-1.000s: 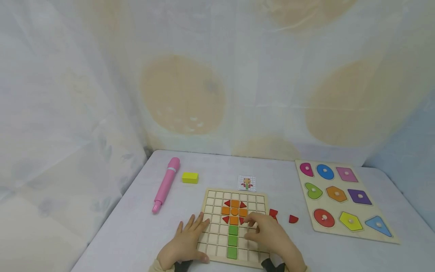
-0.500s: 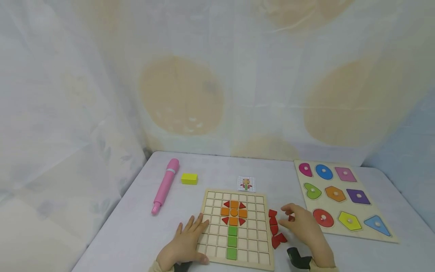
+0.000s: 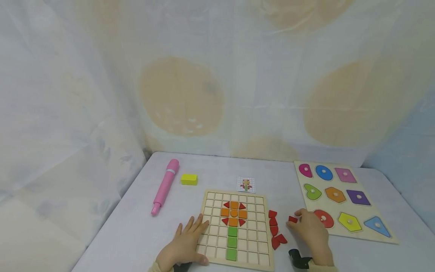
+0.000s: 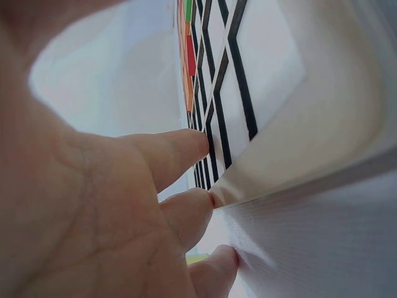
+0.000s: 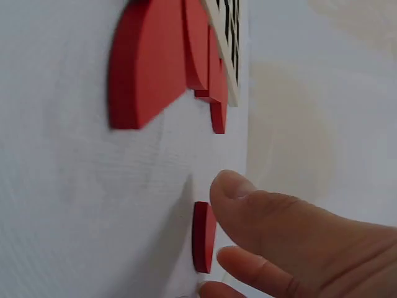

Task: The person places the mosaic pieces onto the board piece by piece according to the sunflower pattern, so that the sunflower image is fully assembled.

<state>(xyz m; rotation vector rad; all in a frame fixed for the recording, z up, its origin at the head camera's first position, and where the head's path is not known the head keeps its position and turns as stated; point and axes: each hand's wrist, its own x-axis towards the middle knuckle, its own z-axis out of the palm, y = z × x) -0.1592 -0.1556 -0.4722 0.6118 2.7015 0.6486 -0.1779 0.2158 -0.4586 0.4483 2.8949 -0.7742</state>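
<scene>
A pale curtain [image 3: 68,94] with tan circles hangs behind the white table [image 3: 136,234]. Left to right lie a pink pen [image 3: 165,186], a yellow block [image 3: 189,179], the grid board [image 3: 234,230] under the flat, relaxed left hand [image 3: 185,241], loose red pieces [image 3: 274,230], then the right hand [image 3: 310,230], its fingertips closing on one red piece [image 3: 293,218] beside the shape puzzle [image 3: 343,196].

No readable text, label, brand or number shows on any object in these views.
</scene>
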